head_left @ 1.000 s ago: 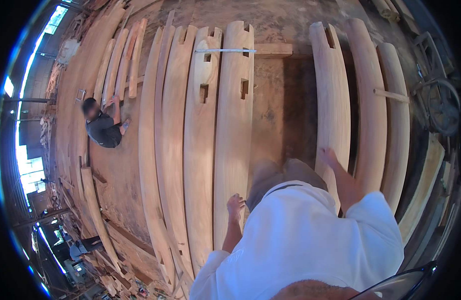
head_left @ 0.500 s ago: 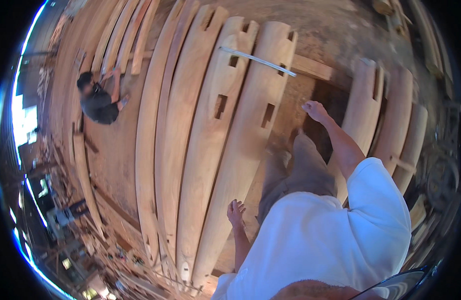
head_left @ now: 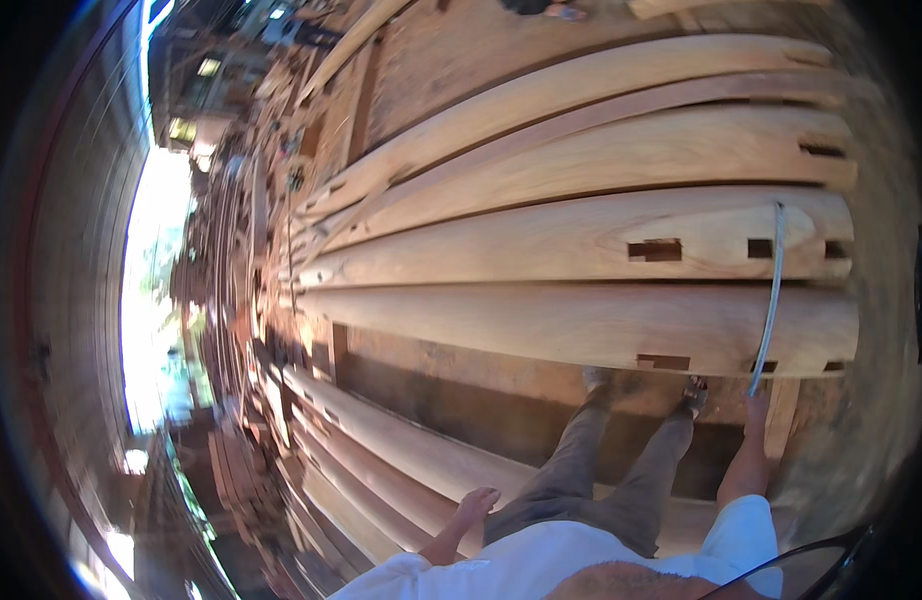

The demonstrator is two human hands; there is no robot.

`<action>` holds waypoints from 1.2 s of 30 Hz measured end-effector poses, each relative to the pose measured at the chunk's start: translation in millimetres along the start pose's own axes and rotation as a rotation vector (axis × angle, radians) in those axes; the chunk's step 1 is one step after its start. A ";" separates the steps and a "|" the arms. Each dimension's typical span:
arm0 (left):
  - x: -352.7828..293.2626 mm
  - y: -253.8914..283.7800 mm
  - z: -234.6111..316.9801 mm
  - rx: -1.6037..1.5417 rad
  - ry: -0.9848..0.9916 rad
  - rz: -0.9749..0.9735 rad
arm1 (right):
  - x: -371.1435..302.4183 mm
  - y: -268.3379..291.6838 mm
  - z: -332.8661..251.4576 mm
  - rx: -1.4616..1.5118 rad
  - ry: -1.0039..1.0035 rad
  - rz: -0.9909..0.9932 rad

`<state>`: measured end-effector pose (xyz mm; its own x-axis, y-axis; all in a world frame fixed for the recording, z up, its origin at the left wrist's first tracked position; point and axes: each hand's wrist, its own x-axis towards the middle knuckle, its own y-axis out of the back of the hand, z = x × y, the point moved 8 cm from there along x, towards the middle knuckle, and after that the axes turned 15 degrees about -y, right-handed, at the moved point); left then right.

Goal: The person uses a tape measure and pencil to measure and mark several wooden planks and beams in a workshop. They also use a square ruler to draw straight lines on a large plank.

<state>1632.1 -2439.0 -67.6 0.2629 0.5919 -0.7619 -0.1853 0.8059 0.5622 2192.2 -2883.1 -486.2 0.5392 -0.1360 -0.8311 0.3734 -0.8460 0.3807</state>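
Observation:
Several long, pale shaped timbers lie side by side across the view. Rectangular slots are cut into the nearest timber (head_left: 541,325) and the one behind it (head_left: 501,240), close to their right ends. Across these two lies a thin silvery metal bar (head_left: 771,300). My right hand (head_left: 756,405) is at the bar's near end, its fingers closed around it as far as the small, blurred shape shows. Low beside my trousers, my left hand (head_left: 475,506) hangs with loosely bent fingers and holds nothing.
Another group of timbers (head_left: 411,425) lies to my left, next to my legs. My feet stand in the gap before the nearest timber, where a wooden crosspiece (head_left: 783,415) lies on the ground. Stacked boards (head_left: 236,470) fill the left side. Part of another person (head_left: 531,7) shows at the top edge.
My view has swung round, so the timbers now run crosswise. My right hand has come to the near end of the metal bar, which still lies across the same two timbers.

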 end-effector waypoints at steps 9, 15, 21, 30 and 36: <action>-26.8 -76.8 -17.1 -0.215 -0.158 0.106 | -209.4 -80.0 -155.5 -0.027 0.162 -0.448; -48.9 21.0 20.8 -0.213 -0.421 0.568 | -428.2 -224.2 -225.6 -0.855 0.495 -0.746; -86.7 148.7 -28.5 0.111 -0.515 1.037 | -621.1 -421.0 -178.0 -1.472 0.738 -1.028; -21.5 222.2 -187.5 -0.371 -0.371 0.467 | -788.2 -633.5 -142.1 -1.846 0.665 -1.328; 67.8 262.9 -312.5 -0.532 -0.197 0.625 | -789.1 -804.7 -192.8 -1.445 0.812 -0.991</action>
<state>1305.3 -2184.9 -71.9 0.1147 0.9579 -0.2630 -0.7602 0.2551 0.5975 1611.7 -1995.6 -58.6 -0.2151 0.6462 -0.7322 0.7360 0.6001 0.3134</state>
